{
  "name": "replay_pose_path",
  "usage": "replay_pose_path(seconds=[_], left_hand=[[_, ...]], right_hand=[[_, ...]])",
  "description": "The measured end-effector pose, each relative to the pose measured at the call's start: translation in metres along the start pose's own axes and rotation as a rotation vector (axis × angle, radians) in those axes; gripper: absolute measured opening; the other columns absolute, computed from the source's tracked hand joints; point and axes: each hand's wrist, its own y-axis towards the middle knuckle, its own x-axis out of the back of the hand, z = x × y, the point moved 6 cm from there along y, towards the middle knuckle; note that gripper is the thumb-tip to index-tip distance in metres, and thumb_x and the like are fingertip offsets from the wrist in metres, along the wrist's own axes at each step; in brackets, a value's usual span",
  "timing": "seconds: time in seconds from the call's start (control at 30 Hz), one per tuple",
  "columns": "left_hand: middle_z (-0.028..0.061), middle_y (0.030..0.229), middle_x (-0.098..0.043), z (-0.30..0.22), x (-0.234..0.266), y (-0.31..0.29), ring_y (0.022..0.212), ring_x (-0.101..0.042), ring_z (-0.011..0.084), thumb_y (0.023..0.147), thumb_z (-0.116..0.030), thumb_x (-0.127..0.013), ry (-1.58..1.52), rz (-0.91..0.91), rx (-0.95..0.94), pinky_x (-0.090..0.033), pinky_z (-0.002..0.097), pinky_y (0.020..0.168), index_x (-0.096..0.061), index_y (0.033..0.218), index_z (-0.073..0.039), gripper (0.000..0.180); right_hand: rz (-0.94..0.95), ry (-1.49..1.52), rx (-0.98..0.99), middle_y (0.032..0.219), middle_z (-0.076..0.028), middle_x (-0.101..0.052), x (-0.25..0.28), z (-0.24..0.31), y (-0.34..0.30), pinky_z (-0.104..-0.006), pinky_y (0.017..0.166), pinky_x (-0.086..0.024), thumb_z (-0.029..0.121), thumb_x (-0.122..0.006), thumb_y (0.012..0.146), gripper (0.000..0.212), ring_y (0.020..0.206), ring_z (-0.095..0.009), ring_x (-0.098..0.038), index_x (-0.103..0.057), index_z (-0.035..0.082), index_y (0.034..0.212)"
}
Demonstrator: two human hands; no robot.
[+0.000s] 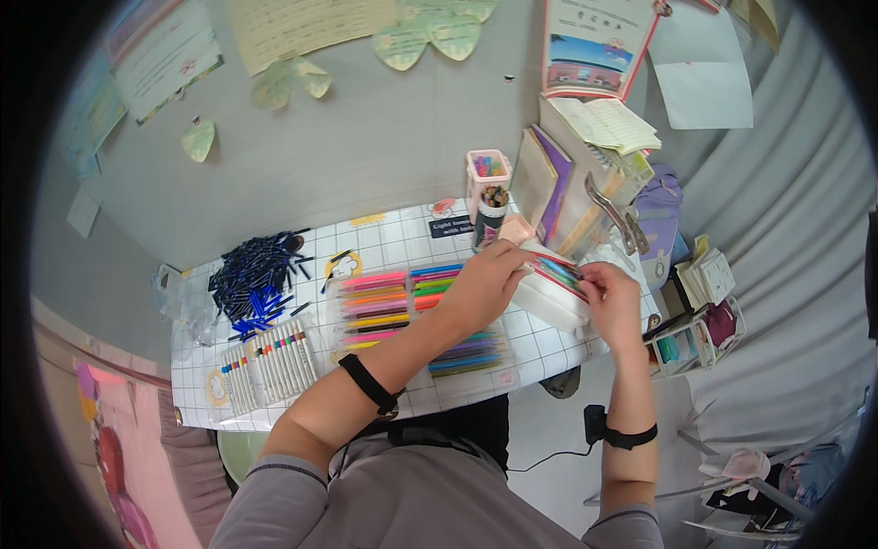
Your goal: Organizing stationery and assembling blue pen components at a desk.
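"Head view: where to find the white pencil case [551, 309]?"
"On the gridded table [389, 247], unfastened, with pens [554, 271] inside."
"Left hand [485, 288]?"
"At its left rim, fingers bent; gripping or not, impossible to tell."
"Right hand [612, 297]?"
"At its right rim, fingers curled, same doubt."
"Left of it?"
"Coloured pen sets [375, 306]."

White pencil case [554, 309] lies opened on the gridded surface [402, 240], colored pens [559, 273] showing in its red-edged mouth. Left hand [489, 280] at the case's left end, right hand [615, 298] at its right end; exact grip of both unclear. Left of the case: rows of multicolored pens [375, 306], partly behind the left forearm; farther left, white-barrelled markers [285, 364] and a loose heap of dark blue pieces [251, 277]. Beyond the case: pencil canister [490, 222], pink pen holder [476, 188], upright books [540, 174].
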Motion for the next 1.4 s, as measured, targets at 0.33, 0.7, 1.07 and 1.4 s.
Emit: replay_pose_path(seconds=[0.33, 0.7, 1.07, 1.4], left_hand=[[0.0108, 0.099, -0.077, 0.019, -0.044, 0.020, 0.096, -0.074, 0.0338, 0.092, -0.009, -0.080, 0.250, -0.045, -0.068, -0.054, 0.0481, 0.092, -0.073, 0.108, -0.008, 0.017], [0.0100, 0.120, -0.072, 0.017, -0.053, 0.012, 0.120, -0.065, 0.0314, 0.096, -0.016, -0.076, 0.373, 0.131, -0.136, -0.051, 0.0485, 0.102, -0.074, 0.134, -0.012, 0.038], [0.0124, 0.160, -0.055, 0.015, -0.060, -0.006, 0.148, -0.048, 0.0340, 0.102, -0.025, -0.071, 0.416, 0.375, -0.103, -0.034, 0.0567, 0.121, -0.050, 0.161, -0.008, 0.065], [0.0213, 0.160, -0.051, -0.004, -0.006, -0.025, 0.148, -0.047, 0.0405, 0.098, -0.021, -0.074, 0.371, 0.228, -0.119, -0.034, 0.0568, 0.122, -0.048, 0.159, -0.002, 0.069]], right_hand=[[0.043, -0.179, 0.079, 0.101, -0.016, -0.079, -0.016, -0.004, -0.003, -0.0471, 0.086, -0.059, 0.005, -0.078, 0.088, 0.011, 0.094, -0.038, -0.074, -0.080, 0.004, 0.099], [-0.047, -0.216, 0.141, 0.106, -0.014, -0.080, -0.023, 0.009, -0.007, -0.0464, 0.090, -0.058, 0.006, -0.074, 0.095, 0.013, 0.100, -0.037, -0.071, -0.080, 0.003, 0.106], [-0.085, -0.213, 0.162, 0.113, -0.020, -0.077, -0.031, 0.029, -0.019, -0.0486, 0.097, -0.055, 0.005, -0.071, 0.097, 0.015, 0.106, -0.042, -0.069, -0.077, -0.002, 0.109], [-0.148, -0.286, 0.146, 0.141, -0.021, -0.065, -0.034, 0.064, -0.031, -0.0503, 0.110, -0.050, 0.006, -0.073, 0.097, 0.032, 0.128, -0.043, -0.059, -0.071, -0.001, 0.128]])
